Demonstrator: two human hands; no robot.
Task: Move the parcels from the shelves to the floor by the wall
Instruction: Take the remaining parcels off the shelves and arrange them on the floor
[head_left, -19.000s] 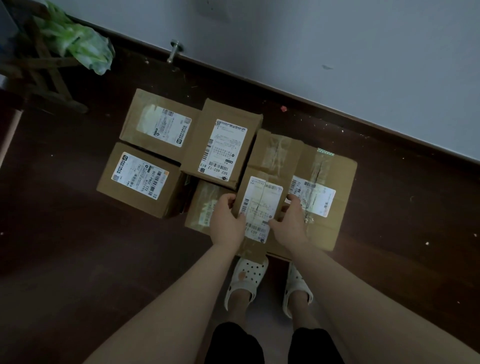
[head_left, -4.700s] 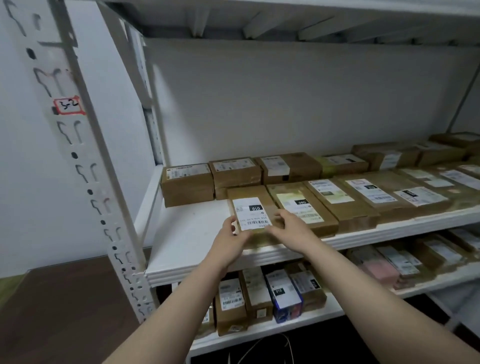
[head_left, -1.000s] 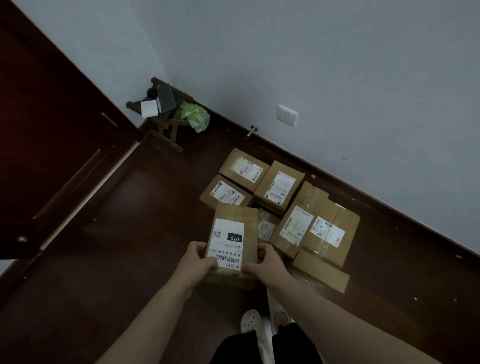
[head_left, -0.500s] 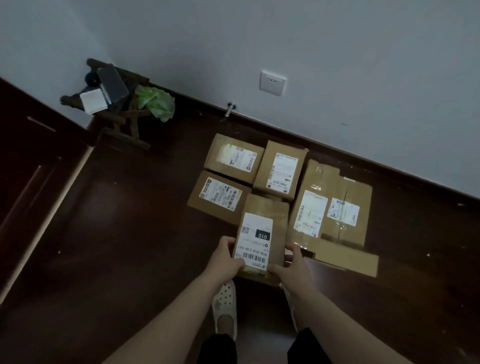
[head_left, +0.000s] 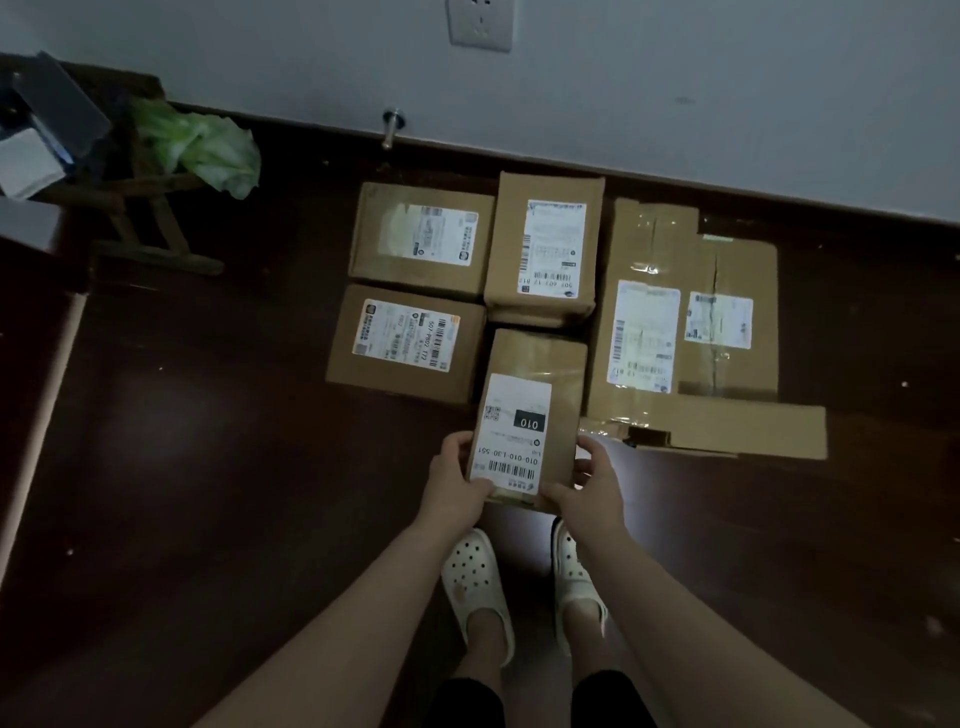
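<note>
- While both hands are on it, the small brown cardboard parcel with the white "010" label (head_left: 540, 395) hangs low over the dark brown wooden floor (head_left: 208, 467), label up, in the gap between the boxes already lying there.
- The left hand (head_left: 454, 488) grips the near left corner, thumb on top of the label and fingers curled under. The right hand (head_left: 592, 488) grips the near right corner the same way.
- Honestly can't tell if the parcel's far end touches anything or just hovers.
- On its left are two brown labelled boxes, touching each other: the nearer box (head_left: 408, 343) and the farther box (head_left: 421, 239) back by the wall.
- Straight behind it is a taller brown box with an upright white label (head_left: 545, 249). On the right is a big flat taped cardboard box with two labels (head_left: 685, 312).
- Room stuff: a pale grey wall (head_left: 675, 78) with a white socket (head_left: 480, 23), a dark skirting board (head_left: 675, 192) and a metal door stop (head_left: 392, 124). There's also a dark wooden stool (head_left: 156, 228) off to the left with a crumpled green plastic bag (head_left: 208, 145) draped on it.
- A pair of white clog shoes (head_left: 475, 582) stands on the floor just below the parcel.
</note>
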